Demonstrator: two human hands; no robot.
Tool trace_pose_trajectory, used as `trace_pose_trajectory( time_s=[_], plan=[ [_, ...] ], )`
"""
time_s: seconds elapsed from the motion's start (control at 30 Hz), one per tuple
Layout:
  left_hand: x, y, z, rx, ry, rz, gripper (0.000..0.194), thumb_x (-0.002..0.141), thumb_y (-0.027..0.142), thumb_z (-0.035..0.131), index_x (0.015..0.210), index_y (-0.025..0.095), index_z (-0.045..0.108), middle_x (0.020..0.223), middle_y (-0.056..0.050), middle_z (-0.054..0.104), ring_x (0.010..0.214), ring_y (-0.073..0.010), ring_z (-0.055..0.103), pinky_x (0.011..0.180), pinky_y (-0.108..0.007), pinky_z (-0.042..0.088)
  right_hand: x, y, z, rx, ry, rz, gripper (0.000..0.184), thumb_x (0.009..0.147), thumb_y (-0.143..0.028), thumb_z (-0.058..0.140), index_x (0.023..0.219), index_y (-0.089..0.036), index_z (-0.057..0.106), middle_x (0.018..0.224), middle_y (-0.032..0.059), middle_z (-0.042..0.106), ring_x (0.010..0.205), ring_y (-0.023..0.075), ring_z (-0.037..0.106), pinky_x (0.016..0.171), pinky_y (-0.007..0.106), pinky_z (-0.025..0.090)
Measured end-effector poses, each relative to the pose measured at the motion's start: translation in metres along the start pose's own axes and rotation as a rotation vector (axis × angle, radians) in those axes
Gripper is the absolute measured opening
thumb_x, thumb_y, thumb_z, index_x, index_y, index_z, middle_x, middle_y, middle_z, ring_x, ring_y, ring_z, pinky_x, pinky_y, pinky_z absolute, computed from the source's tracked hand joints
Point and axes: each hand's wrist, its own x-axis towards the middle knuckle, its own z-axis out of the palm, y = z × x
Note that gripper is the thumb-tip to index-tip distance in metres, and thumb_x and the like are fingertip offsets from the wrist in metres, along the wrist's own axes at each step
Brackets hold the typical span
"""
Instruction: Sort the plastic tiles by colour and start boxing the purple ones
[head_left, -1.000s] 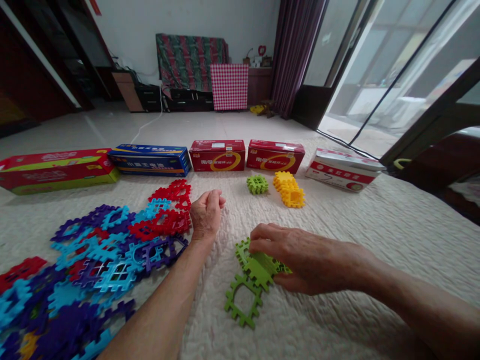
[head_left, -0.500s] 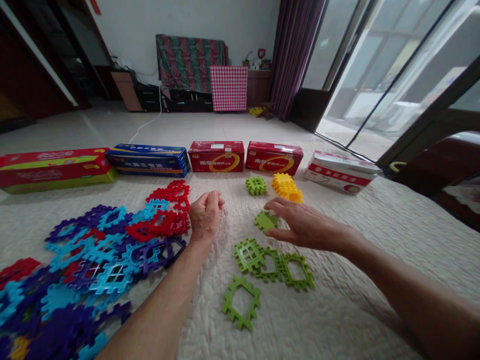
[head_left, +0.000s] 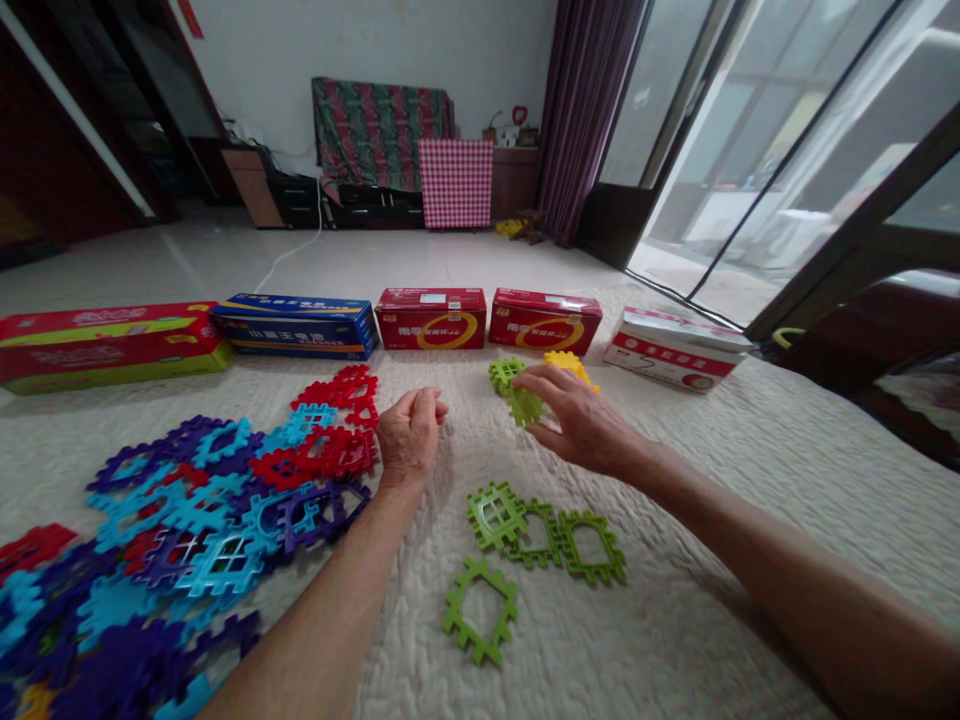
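Note:
My right hand (head_left: 574, 415) holds a green toothed plastic tile (head_left: 527, 406) between thumb and fingers, tilted just in front of a small green tile stack (head_left: 505, 375). Behind those fingers, partly covered, lies a pile of yellow tiles (head_left: 568, 364). My left hand (head_left: 411, 425) rests closed on the quilted cover beside the red tiles (head_left: 346, 450), with nothing visible in it. Nearer to me are a green window tile (head_left: 496, 515), two green frame tiles with openings, one of them at the right (head_left: 592, 546), and a single green frame tile (head_left: 481, 612).
A heap of purple, light blue and red tiles (head_left: 225, 555) spreads over the left side. Along the far edge stand a red-green box (head_left: 112, 345), a blue box (head_left: 296, 325), two red boxes (head_left: 430, 320) (head_left: 546, 322) and a white-red box (head_left: 675, 350).
My right hand has closed on the green tile and moved it away from me, up to the small green stack. My left hand stays closed in the same place.

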Motion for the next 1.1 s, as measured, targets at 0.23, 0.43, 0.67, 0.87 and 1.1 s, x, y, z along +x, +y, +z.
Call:
trace_pose_trajectory(
  time_s=[0.23, 0.43, 0.67, 0.87, 1.1],
  plan=[
    [0.0, -0.001, 0.001, -0.017, 0.005, -0.004, 0.03, 0.078, 0.041, 0.054, 0.077, 0.015, 0.07, 0.063, -0.002, 0.066, 0.058, -0.0136, 0.061, 0.053, -0.023, 0.044, 0.018, 0.019, 0.018, -0.166, 0.086, 0.025, 0.049, 0.084, -0.022, 0.059, 0.132, -0.019, 0.047, 0.131, 0.0142, 0.054, 0.118, 0.0293, 0.046, 0.099, 0.047, 0.036],
    [0.0, 0.002, 0.001, -0.015, 0.011, -0.031, 0.029, 0.077, 0.041, 0.055, 0.074, 0.016, 0.069, 0.062, -0.002, 0.065, 0.058, -0.0138, 0.061, 0.054, -0.023, 0.044, 0.015, 0.017, 0.022, -0.169, 0.044, 0.037, 0.05, 0.085, -0.026, 0.06, 0.132, -0.022, 0.046, 0.132, 0.0136, 0.053, 0.116, 0.0294, 0.046, 0.098, 0.047, 0.033],
    [0.0, 0.003, 0.001, 0.001, 0.006, -0.019, 0.03, 0.077, 0.041, 0.054, 0.073, 0.016, 0.069, 0.063, -0.003, 0.066, 0.059, -0.0138, 0.06, 0.054, -0.023, 0.044, 0.016, 0.02, 0.024, -0.192, 0.064, 0.082, 0.051, 0.082, -0.027, 0.062, 0.131, -0.021, 0.048, 0.129, 0.0145, 0.052, 0.115, 0.0303, 0.047, 0.097, 0.048, 0.034],
    [-0.001, 0.001, 0.0, 0.003, 0.009, -0.005, 0.03, 0.078, 0.041, 0.053, 0.074, 0.016, 0.069, 0.064, -0.002, 0.066, 0.059, -0.0136, 0.06, 0.054, -0.023, 0.044, 0.01, 0.016, 0.013, -0.153, 0.081, 0.054, 0.053, 0.078, -0.02, 0.061, 0.13, -0.018, 0.05, 0.133, 0.015, 0.049, 0.121, 0.0309, 0.045, 0.101, 0.049, 0.035],
    [0.0, 0.0, 0.0, 0.008, 0.011, 0.015, 0.031, 0.078, 0.04, 0.051, 0.079, 0.016, 0.07, 0.065, -0.002, 0.067, 0.06, -0.0145, 0.062, 0.055, -0.023, 0.046, 0.001, -0.036, -0.027, 0.296, -0.34, -0.06, 0.034, 0.082, -0.025, 0.064, 0.116, -0.02, 0.061, 0.113, 0.0082, 0.063, 0.101, 0.0201, 0.059, 0.09, 0.036, 0.047]
  ],
)
